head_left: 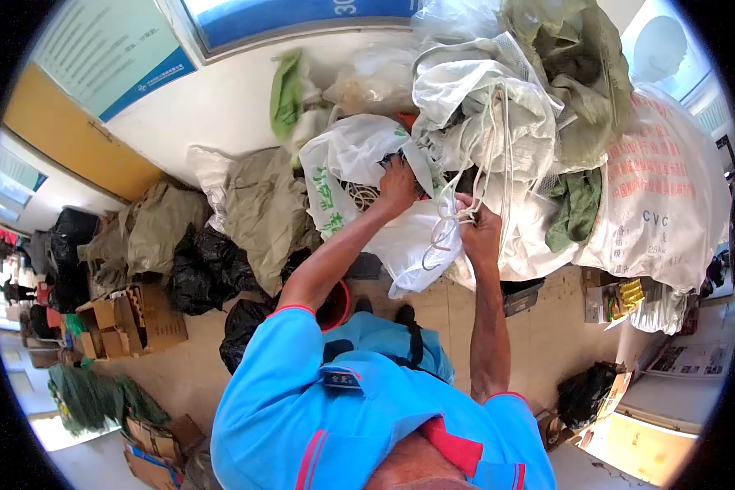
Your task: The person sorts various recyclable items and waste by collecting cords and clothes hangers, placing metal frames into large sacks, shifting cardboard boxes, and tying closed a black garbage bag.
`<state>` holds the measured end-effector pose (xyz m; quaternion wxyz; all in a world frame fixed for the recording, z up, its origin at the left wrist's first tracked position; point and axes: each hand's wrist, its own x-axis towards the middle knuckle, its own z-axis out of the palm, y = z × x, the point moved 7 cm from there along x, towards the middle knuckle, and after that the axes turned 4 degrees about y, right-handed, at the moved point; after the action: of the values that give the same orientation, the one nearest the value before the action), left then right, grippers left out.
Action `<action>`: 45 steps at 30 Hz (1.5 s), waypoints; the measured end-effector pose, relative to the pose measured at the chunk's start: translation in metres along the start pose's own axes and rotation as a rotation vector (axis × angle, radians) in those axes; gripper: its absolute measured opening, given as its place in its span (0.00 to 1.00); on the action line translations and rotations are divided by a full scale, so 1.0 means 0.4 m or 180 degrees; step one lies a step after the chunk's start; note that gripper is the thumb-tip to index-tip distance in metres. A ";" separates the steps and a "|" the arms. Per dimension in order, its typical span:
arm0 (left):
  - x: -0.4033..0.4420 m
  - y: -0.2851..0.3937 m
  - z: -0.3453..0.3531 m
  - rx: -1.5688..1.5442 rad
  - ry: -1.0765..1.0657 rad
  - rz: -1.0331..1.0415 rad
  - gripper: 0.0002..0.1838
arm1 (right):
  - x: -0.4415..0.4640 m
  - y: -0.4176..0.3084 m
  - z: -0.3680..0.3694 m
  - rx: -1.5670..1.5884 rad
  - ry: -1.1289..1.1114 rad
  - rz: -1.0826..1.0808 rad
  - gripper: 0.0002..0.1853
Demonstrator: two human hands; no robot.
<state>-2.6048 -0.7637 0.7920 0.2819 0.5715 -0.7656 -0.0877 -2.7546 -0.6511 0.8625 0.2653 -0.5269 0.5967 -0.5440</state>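
Taking directions from the middle of the view, the largest thing is a bulging white woven sack [661, 184] with red and dark print, between 2 and 3 o'clock. Near 2 o'clock is an olive see-through bag [584, 77], and at 1 o'clock, beside it, a white mesh-like sack [474, 98]. Between 9 and 10 o'clock is a crumpled grey-olive sack [261, 208]. The white plastic bag [351, 147] with green print is around 12 o'clock, its mouth open, with coiled cord [361, 196] showing inside. A torn cardboard box [159, 314] lies at 8 o'clock on the tiled floor [433, 351], and a dark green cloth [576, 204] hangs near 3 o'clock, against the woven sack. A red bucket [340, 306] is at 7 o'clock, partly hidden by the left arm. The right hand [482, 229], toward 2 o'clock, has its fingers closed on a looped white cord [465, 214], just beside the plastic bag. The left hand [397, 186], near 12 o'clock, reaches into the bag's mouth with fingers bent at a dark item [392, 158]; whether it grips this cannot be told.
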 end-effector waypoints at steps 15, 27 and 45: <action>0.019 -0.050 0.031 0.0492 0.0145 -0.0119 0.33 | -0.017 -0.031 0.000 0.0084 -0.0127 0.0141 0.11; -0.118 0.023 -0.151 -0.0870 0.0330 -0.0081 0.29 | -0.080 -0.192 -0.108 -0.0700 0.0480 -0.0726 0.11; -1.053 0.060 -0.311 -0.2029 0.1741 -0.2932 0.12 | -0.211 -0.204 -0.292 0.2144 -0.1073 -0.0112 0.13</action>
<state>-2.4794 -0.3430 0.7663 0.5577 0.7326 -0.2768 -0.2750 -2.8051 -0.5186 0.9477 0.5088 -0.5025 0.3232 -0.6198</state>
